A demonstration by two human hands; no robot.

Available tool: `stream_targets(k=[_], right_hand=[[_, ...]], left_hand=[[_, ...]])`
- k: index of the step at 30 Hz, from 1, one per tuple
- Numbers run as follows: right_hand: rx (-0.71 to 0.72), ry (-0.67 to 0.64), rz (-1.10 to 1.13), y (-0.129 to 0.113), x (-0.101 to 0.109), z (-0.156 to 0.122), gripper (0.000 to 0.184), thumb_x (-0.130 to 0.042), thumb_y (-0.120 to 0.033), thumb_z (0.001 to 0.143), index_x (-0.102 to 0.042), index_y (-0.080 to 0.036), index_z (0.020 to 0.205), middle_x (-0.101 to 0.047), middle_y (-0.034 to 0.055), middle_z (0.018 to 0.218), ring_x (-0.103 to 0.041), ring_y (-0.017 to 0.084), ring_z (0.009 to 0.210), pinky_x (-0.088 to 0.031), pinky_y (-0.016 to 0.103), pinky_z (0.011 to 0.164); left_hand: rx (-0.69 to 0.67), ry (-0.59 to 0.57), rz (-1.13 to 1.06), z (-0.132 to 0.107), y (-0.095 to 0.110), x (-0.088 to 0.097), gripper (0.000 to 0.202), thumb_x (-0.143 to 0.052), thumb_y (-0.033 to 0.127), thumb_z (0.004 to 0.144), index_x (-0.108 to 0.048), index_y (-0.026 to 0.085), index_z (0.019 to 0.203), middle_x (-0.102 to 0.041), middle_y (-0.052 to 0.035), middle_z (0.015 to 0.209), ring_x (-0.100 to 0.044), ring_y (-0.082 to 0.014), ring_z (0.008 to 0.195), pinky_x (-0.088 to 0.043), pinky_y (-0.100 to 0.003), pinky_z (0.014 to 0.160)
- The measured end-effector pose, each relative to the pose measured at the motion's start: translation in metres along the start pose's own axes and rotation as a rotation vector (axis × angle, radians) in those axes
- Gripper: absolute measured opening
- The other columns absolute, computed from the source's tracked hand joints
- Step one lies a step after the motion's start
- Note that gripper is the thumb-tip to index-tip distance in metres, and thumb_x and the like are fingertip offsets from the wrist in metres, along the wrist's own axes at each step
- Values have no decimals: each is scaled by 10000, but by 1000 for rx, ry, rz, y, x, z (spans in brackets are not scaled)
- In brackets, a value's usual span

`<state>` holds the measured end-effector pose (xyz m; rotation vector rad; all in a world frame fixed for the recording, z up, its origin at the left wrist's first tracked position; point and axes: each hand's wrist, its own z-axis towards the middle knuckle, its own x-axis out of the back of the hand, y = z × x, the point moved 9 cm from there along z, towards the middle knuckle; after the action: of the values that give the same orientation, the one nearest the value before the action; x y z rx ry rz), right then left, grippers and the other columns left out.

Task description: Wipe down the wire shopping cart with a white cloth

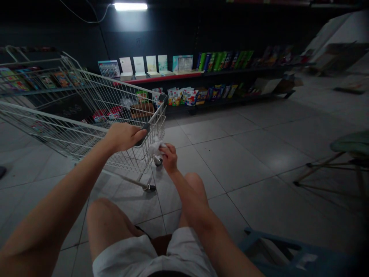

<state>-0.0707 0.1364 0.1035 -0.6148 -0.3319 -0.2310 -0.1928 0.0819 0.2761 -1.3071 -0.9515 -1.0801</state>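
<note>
A wire shopping cart point(95, 100) stands tilted on the tiled floor in front of my knees. My left hand point(124, 135) is closed over the top rim of the cart near its dark corner. My right hand point(169, 157) is closed on a small white cloth point(155, 147), pressed against the cart's wire side near a caster wheel point(158, 161). A second wheel point(150, 188) rests on the floor below. I am seated, with both bare knees showing under my arms.
Low dark shelves point(201, 73) with books and packets run along the back wall under a tube light point(130, 6). A green folding stool point(348, 148) stands at the right. A blue stool edge point(276, 246) lies near my right thigh. Another rack point(31, 80) stands at the left.
</note>
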Motion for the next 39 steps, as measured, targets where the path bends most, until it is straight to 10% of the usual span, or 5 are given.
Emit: stream_targets(k=[4, 10, 22, 29, 39], right_hand=[[81, 202, 181, -42, 28, 32, 383, -392, -161, 889, -684, -212, 1131, -555, 97, 1321, -502, 224, 1267, -448, 454, 1093], [128, 279, 195, -97, 2, 58, 453, -471, -246, 930, -484, -248, 1383, -477, 97, 1441, -400, 207, 1412, -453, 427, 1122], [14, 102, 150, -22, -49, -64, 256, -462, -178, 925, -717, -198, 938, -663, 101, 1135, -624, 165, 1078, -556, 330, 941], [53, 39, 193, -46, -51, -38, 354, -463, -167, 912, -660, -236, 1197, -489, 88, 1443, -469, 212, 1342, -430, 424, 1123], [-195, -22, 227, 8, -75, -117, 409, -458, -19, 736, -755, -168, 974, -695, 117, 1090, -636, 207, 1049, -551, 371, 948]], left_hand=[[34, 38, 31, -2, -4, 1, 750, -71, 521, 954, -735, 179, 879, -743, -125, 824, -690, -270, 817, -334, -325, 598], [29, 0, 63, -6, -5, -1, 670, -113, 464, 942, -718, 188, 856, -737, -123, 846, -689, -282, 838, -286, -332, 585], [72, -31, 54, -16, -17, -3, 665, -133, 540, 935, -687, 192, 815, -692, -97, 763, -661, -257, 795, -246, -320, 591], [70, -31, 53, -20, -18, -3, 665, -148, 559, 927, -696, 198, 819, -677, -97, 729, -659, -264, 780, -230, -325, 584], [59, -35, 52, -28, -22, -5, 625, -170, 535, 934, -679, 197, 798, -663, -93, 717, -651, -256, 759, -231, -326, 584]])
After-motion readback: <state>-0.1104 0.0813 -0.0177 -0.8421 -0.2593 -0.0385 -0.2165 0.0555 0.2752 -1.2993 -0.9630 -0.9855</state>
